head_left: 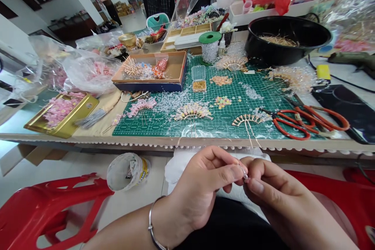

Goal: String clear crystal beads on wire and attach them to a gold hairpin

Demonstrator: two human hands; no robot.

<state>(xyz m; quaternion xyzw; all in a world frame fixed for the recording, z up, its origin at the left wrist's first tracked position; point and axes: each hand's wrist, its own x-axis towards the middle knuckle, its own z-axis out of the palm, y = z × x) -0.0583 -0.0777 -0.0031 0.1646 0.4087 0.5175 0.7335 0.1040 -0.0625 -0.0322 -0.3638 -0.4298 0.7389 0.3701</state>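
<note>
My left hand [202, 187] is closed in a pinch between thumb and forefinger, above my lap at the table's front edge. A small clear bead [245, 175] shows at its fingertips. Against these fingertips, my right hand [275, 189] also pinches, with a speck of pink by its thumb; the bead sits between both hands. Any thread or wire there is too fine to make out. Beyond the hands lie a gold hair comb [247, 119] with prongs toward me, a beaded comb [192, 113] and a pink flowered comb [142, 105], all on a green cutting mat [164, 127].
Orange-handled pliers [293, 125] lie at the mat's right. Loose clear beads [172, 101], yellow petals [223, 102] and a small bead box [199, 85] are scattered behind. A cardboard box [149, 85], gold tin [63, 125] and black basin [288, 41] surround them. A person [105, 0] stands far left.
</note>
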